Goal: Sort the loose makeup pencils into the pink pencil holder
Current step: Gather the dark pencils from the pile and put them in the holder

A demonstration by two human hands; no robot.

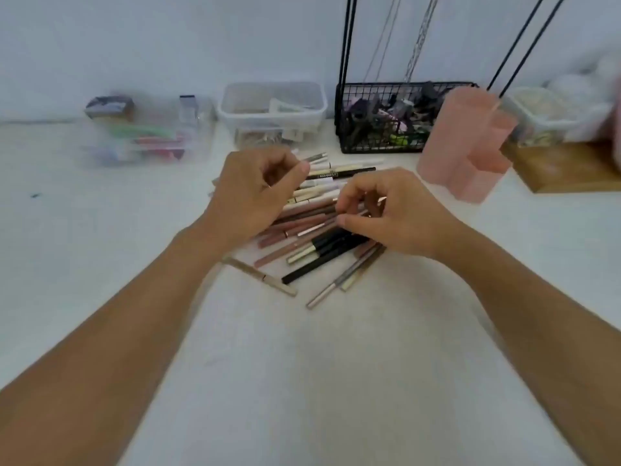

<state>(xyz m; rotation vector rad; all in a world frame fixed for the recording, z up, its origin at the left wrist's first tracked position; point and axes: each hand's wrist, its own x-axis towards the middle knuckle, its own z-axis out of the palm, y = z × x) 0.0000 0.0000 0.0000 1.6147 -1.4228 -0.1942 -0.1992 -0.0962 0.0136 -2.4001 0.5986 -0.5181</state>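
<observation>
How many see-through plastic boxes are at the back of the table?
3. One blurry clear box sits far left, one white-rimmed tub in the middle behind the pencil pile, and one tub far right on the wooden board. More may be hidden off-frame.

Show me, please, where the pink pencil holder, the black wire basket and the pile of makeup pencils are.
pink pencil holder [450,142], head view, on its tall front wall.
black wire basket [379,142], head view, on its front mesh.
pile of makeup pencils [322,250], head view, on a black pencil near the front.
</observation>
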